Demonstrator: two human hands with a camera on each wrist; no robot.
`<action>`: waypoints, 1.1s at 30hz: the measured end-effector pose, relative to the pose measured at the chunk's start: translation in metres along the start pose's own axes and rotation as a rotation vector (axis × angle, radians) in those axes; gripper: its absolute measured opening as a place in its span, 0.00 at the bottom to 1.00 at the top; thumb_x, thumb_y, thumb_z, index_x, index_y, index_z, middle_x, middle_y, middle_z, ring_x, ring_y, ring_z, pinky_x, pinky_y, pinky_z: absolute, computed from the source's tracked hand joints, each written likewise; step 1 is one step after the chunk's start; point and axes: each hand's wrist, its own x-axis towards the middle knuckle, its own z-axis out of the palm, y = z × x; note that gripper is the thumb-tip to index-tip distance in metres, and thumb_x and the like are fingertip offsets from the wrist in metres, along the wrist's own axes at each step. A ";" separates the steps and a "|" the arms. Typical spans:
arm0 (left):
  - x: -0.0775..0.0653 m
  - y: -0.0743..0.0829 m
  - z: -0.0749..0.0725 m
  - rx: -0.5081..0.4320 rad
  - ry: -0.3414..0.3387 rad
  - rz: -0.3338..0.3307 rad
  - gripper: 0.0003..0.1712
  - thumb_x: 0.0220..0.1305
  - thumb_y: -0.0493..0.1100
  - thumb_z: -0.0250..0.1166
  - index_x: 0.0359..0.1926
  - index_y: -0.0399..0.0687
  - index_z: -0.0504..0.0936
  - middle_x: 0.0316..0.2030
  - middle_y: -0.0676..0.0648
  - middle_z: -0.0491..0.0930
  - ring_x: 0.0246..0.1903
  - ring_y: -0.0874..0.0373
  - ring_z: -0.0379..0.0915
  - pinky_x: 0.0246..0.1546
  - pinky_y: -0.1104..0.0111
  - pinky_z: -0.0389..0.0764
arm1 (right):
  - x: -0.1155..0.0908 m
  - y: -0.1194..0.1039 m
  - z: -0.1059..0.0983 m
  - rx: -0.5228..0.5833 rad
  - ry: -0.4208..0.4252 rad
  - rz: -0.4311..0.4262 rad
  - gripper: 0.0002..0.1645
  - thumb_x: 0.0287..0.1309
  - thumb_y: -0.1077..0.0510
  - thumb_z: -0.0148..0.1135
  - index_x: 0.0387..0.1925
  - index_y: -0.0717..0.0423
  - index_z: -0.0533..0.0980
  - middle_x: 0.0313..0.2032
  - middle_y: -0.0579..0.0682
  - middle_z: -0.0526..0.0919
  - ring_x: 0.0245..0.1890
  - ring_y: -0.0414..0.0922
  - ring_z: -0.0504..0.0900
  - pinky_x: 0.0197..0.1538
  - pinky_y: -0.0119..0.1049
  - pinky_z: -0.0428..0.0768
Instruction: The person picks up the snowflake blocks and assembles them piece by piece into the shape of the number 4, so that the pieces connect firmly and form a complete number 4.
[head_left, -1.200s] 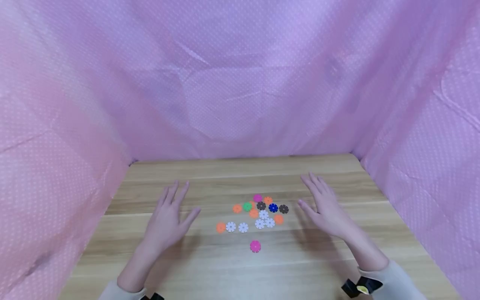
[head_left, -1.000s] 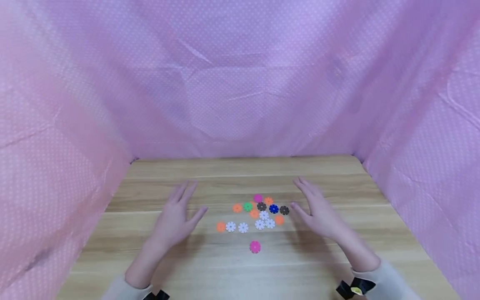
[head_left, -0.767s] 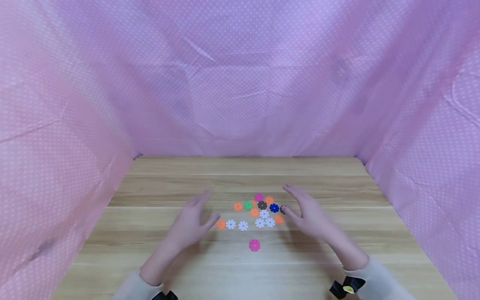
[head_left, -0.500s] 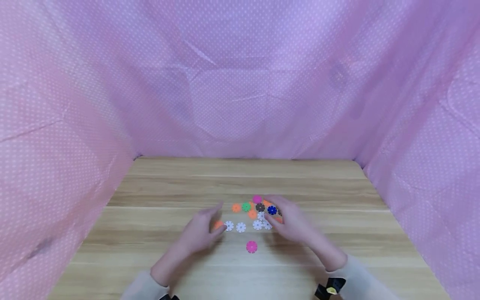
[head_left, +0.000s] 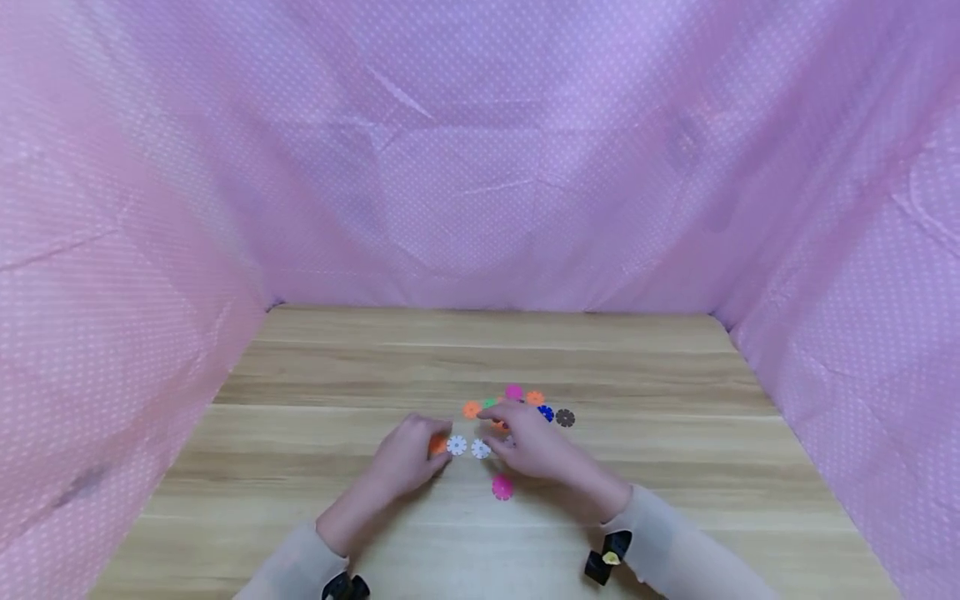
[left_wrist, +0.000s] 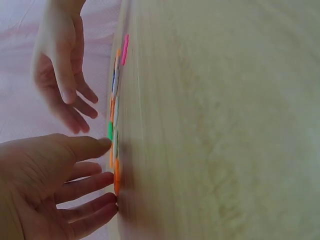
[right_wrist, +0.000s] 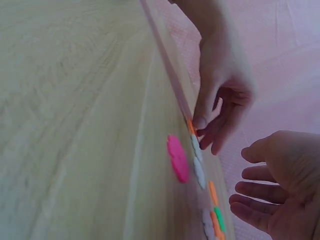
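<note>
Flat, notched plastic snowflake discs lie on the wooden table. My left hand (head_left: 405, 454) is lowered at the left end of the group, thumb and fingers spread around an orange disc (head_left: 437, 444). In the left wrist view its fingertips (left_wrist: 111, 197) reach the tabletop at that disc. A white disc (head_left: 457, 445) lies beside the thumb. My right hand (head_left: 528, 437) hovers above the middle of the group, fingers loosely bent and apart, holding nothing. Beneath its thumb is another white disc (head_left: 480, 449). It hides several discs and partly covers the green disc (head_left: 490, 404).
Behind the right hand lie a magenta disc (head_left: 513, 392), an orange disc (head_left: 535, 398), a blue disc (head_left: 546, 414) and a dark disc (head_left: 565, 417). A pink disc (head_left: 502, 487) lies nearer the front. Pink dotted cloth (head_left: 480, 208) encloses the table (head_left: 300, 358).
Both hands have moved inward and down from the sides: the left to the orange disc at the group's left end, the right leftward over the middle discs. The discs appear unmoved.
</note>
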 end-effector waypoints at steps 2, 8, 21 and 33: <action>0.001 0.002 0.000 0.003 0.006 0.004 0.18 0.59 0.36 0.80 0.50 0.36 0.90 0.47 0.39 0.91 0.51 0.43 0.85 0.57 0.48 0.89 | 0.004 -0.003 0.004 -0.015 -0.027 0.003 0.19 0.71 0.59 0.67 0.61 0.60 0.82 0.55 0.54 0.89 0.48 0.47 0.88 0.52 0.38 0.91; 0.003 0.002 -0.005 -0.014 -0.013 0.010 0.13 0.57 0.31 0.79 0.45 0.36 0.91 0.42 0.41 0.91 0.44 0.49 0.86 0.49 0.54 0.92 | 0.017 -0.012 0.025 -0.129 -0.103 -0.018 0.18 0.69 0.56 0.69 0.57 0.58 0.84 0.52 0.51 0.89 0.52 0.44 0.86 0.57 0.35 0.89; 0.004 0.000 -0.005 -0.064 -0.033 0.031 0.15 0.53 0.26 0.77 0.34 0.45 0.81 0.33 0.49 0.79 0.35 0.59 0.72 0.34 0.71 0.79 | 0.026 -0.017 0.042 -0.236 -0.105 0.007 0.15 0.62 0.52 0.78 0.47 0.56 0.88 0.40 0.46 0.82 0.38 0.35 0.74 0.41 0.22 0.82; 0.009 -0.002 -0.014 -0.199 0.051 -0.001 0.10 0.55 0.29 0.79 0.32 0.47 0.88 0.27 0.53 0.87 0.29 0.66 0.81 0.31 0.77 0.86 | 0.024 -0.005 0.024 0.097 -0.059 0.088 0.04 0.68 0.64 0.67 0.40 0.53 0.81 0.32 0.41 0.85 0.31 0.32 0.79 0.38 0.24 0.84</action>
